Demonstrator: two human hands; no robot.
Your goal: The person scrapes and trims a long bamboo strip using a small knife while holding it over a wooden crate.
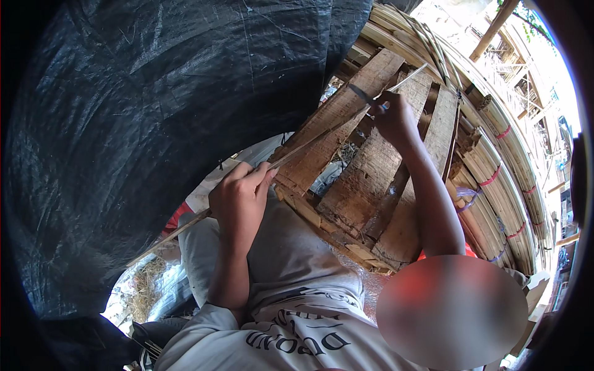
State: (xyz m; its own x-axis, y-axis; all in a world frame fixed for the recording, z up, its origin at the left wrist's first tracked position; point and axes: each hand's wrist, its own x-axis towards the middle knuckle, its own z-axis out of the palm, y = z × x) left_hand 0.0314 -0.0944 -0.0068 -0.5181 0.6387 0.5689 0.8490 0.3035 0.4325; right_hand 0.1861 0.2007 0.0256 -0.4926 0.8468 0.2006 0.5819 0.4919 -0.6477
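A long thin wooden strip [318,137] runs slantwise from the lower left to the upper right, across a slatted wooden platform [365,176]. My left hand [240,193] is closed around it above my lap, with the strip's rear end sticking out behind. Farther off to the right, my right hand [395,119] grips a knife [360,93]. The knife's dark blade points up and left, next to the strip, and a bit of blue shows at the fingers. Whether the blade touches the strip, I cannot tell. Beyond the right hand, the strip's pale far end lies over the slats.
A large black plastic sheet [179,80] hangs along the left and far side. Bundles of long wooden strips [486,164], tied with red bands, are stacked at the right. Gaps split the platform's slats, and a wooden post [495,29] leans at the upper right.
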